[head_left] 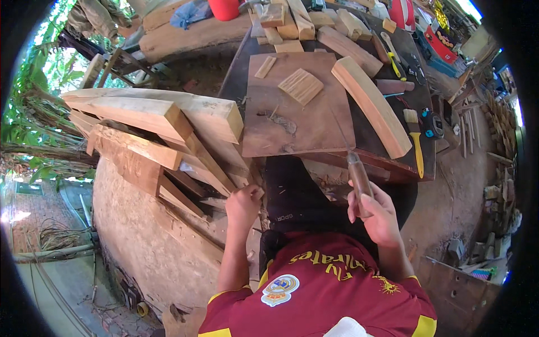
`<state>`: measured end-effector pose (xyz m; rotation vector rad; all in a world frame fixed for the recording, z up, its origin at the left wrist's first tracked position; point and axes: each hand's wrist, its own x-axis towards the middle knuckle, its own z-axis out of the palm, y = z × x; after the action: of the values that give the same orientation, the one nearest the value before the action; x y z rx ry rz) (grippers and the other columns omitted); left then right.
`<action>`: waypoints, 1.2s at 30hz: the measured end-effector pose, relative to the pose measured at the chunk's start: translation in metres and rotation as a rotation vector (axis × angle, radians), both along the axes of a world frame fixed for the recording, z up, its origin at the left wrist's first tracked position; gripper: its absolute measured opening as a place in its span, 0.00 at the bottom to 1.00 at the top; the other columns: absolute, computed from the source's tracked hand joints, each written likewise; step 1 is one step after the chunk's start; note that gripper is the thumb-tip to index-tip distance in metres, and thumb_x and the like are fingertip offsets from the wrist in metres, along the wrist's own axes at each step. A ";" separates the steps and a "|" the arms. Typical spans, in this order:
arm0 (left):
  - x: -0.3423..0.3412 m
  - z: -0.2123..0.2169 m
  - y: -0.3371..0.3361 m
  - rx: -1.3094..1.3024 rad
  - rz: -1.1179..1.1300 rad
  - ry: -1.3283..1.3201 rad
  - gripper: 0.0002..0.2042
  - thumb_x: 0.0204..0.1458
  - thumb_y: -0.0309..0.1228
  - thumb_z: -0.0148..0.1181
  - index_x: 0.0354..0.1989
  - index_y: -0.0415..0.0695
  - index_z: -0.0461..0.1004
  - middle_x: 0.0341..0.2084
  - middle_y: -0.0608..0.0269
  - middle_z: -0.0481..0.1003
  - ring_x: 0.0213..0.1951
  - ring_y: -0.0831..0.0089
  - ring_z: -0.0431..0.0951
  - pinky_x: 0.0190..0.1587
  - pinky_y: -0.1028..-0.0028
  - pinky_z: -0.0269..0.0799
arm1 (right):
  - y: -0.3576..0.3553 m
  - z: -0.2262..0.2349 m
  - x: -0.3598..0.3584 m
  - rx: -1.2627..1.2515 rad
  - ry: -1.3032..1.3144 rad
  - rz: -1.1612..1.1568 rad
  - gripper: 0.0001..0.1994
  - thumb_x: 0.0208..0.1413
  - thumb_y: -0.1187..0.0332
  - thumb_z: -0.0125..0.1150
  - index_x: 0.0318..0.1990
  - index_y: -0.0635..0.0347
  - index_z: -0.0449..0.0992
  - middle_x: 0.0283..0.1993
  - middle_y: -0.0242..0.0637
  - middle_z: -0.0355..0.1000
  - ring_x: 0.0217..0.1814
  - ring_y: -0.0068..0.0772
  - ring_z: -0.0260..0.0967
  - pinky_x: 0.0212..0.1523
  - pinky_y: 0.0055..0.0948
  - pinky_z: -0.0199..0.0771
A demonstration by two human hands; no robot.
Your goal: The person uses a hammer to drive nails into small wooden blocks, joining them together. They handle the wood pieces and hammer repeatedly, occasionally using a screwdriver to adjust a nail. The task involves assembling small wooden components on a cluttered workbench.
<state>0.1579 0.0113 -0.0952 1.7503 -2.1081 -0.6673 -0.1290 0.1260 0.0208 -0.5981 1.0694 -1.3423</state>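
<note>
Two bare hands are in view in the lower centre of the frame, both belonging to the person in the dark red shirt with yellow trim. Right hand point(377, 216), right of centre, is closed in a fist around the wooden handle of a chisel point(357, 177); the handle rises out of the fist and the thin blade runs up and to the left across the flat brown board point(292, 126). Blade tip cannot be made out clearly against the board surface. Left hand point(243, 203), left of centre, has its fingers curled against the lower edge of the stacked timber offcuts point(163, 140); whether it grips a piece or only rests there cannot be told.

Flat board lies on the dark workbench point(426, 163) in the upper centre of the frame. On it sit a small square ribbed wood block point(301, 85) and a narrow wood strip point(265, 67), apart from each other. Long pale plank point(370, 104) lies diagonally along the board's right edge, touching it. Right of the plank, on the bench: a paintbrush with yellow handle point(415, 137) and a tape measure point(433, 124) just beside it. Further short wood blocks point(292, 22) are heaped at the top centre. Red bucket point(223, 8) stands at the top edge. Green foliage fills the upper left of the frame
</note>
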 end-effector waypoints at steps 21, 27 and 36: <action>-0.068 0.101 -0.038 0.254 -0.548 0.156 0.17 0.49 0.37 0.69 0.45 0.42 0.79 0.30 0.52 0.81 0.33 0.56 0.82 0.37 0.64 0.78 | -0.039 -0.018 -0.021 -0.076 0.767 -0.284 0.25 0.62 0.67 0.60 0.63 0.68 0.63 0.53 0.43 0.72 0.55 0.28 0.69 0.55 0.29 0.70; -0.108 0.157 -0.077 -0.189 -0.589 0.306 0.13 0.49 0.29 0.68 0.42 0.37 0.79 0.35 0.50 0.81 0.37 0.57 0.82 0.41 0.65 0.77 | -0.064 -0.028 -0.036 -0.257 1.207 -0.282 0.24 0.60 0.69 0.60 0.62 0.68 0.64 0.53 0.56 0.71 0.53 0.51 0.73 0.54 0.38 0.71; -0.149 0.119 -0.196 -0.441 -0.103 0.011 0.14 0.56 0.31 0.56 0.47 0.36 0.76 0.43 0.45 0.79 0.45 0.53 0.79 0.50 0.63 0.73 | -0.066 -0.039 -0.041 -0.283 1.207 -0.305 0.25 0.59 0.68 0.61 0.62 0.67 0.64 0.50 0.63 0.70 0.51 0.67 0.69 0.50 0.46 0.72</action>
<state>0.0087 -0.1844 0.0241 1.4012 -2.1438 -0.2089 -0.1700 0.0599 -0.0180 -1.6165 1.9896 -1.3787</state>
